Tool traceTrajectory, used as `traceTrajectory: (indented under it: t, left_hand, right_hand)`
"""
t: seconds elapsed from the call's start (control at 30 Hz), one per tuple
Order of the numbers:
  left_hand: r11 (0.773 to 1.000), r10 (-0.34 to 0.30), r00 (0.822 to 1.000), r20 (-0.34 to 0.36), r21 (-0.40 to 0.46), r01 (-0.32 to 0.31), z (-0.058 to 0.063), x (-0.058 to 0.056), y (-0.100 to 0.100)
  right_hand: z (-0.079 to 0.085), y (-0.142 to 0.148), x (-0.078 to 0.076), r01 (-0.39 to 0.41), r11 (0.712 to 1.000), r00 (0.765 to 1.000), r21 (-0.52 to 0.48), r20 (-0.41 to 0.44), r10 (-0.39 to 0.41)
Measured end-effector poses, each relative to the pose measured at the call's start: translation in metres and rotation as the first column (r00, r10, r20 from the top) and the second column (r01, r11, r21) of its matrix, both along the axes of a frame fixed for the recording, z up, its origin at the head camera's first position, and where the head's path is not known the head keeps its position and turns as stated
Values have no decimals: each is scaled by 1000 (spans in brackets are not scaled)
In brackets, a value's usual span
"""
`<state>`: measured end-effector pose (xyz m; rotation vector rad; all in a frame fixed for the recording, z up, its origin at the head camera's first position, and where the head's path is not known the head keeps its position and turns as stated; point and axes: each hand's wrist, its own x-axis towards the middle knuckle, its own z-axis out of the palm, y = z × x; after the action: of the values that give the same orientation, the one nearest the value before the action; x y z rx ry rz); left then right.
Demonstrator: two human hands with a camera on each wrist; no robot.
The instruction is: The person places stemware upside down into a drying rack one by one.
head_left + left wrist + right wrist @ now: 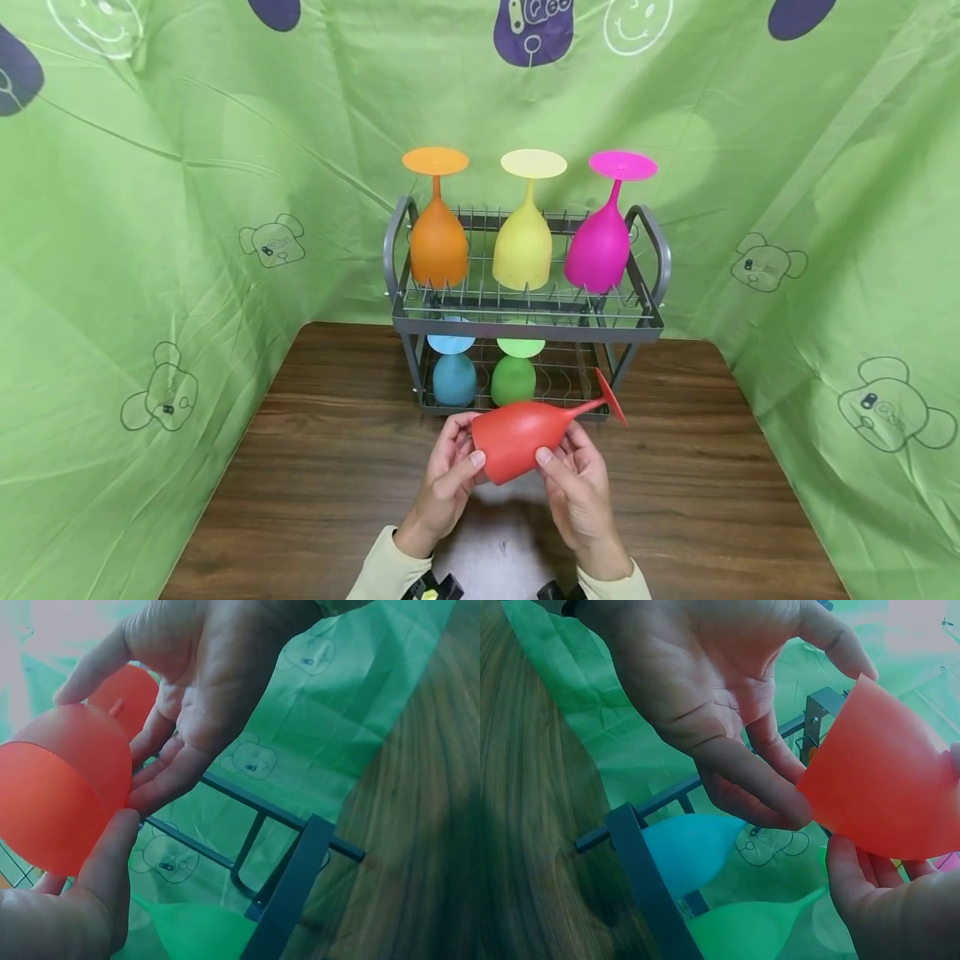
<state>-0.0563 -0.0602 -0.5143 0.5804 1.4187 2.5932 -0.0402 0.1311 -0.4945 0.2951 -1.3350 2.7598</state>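
Observation:
A red wine glass (517,437) lies tilted between my two hands, above the wooden tabletop, with its foot up to the right and its mouth to the left. Near the rim, my left hand (446,483) pinches the bowl, thumb in front and fingers behind. My right hand (577,492) holds the bowl close to the stem, its thumb on the near side. In the left wrist view, the red bowl (75,772) shows its open mouth. The right wrist view shows the rim side of the bowl (885,780), with fingers of both hands touching it.
Behind the hands stands a grey two-tier rack (525,332). Upside-down orange (438,246), yellow (522,250) and magenta (597,250) wine glasses fill its top tier. Blue (454,381) and green (513,382) ones stand below. Green cloth (187,267) surrounds the wooden table (315,475).

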Motion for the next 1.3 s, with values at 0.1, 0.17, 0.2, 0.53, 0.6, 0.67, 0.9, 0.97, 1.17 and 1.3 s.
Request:
traceTrajectory:
  t: [0.1, 0.17, 0.2, 0.53, 0.6, 0.67, 0.9, 0.97, 1.17, 1.3]
  left_hand:
    - [1000, -8, 1000, 12, -21, 8, -2, 0, 0]
    - [999, -8, 1000, 17, -40, 9, -3, -1, -1]
    - [999, -10, 1000, 19, -48, 11, -3, -1, -1]
    - [998, -27, 999, -38, -49, 25, -6, -7, -3]
    - [998, -8, 999, -40, -61, 5, -6, -9, -4]
    - [997, 19, 999, -31, -77, -22, -6, -11, -7]
    - [955, 200, 979, -23, -221, -200, -7, -20, -20]
    - [924, 267, 963, -35, -276, -266, -8, -24, -24]
    - [805, 461, 886, -46, -398, -439, -12, -36, -36]
    - [745, 543, 839, -34, -442, -500, -15, -47, -46]
  right_hand:
    - [-1, 1, 1, 3, 1000, 1000, 2, 3, -3]
    - [-2, 2, 1, 9, 1000, 1000, 10, 8, -10]
    - [-2, 2, 1, 13, 1000, 1000, 15, 9, -13]
    - [2, 7, -4, 76, 994, 997, 76, -36, -73]
    - [2, 9, -6, 107, 989, 994, 103, -40, -103]
    - [1, 11, -8, 141, 981, 990, 132, -37, -137]
    - [-5, 23, -21, 250, 926, 966, 283, -13, -257]
    - [-7, 28, -26, 283, 892, 956, 353, -24, -294]
    - [-11, 43, -41, 329, 796, 933, 508, -48, -356]
    - [-14, 50, -51, 344, 747, 922, 569, -54, -383]
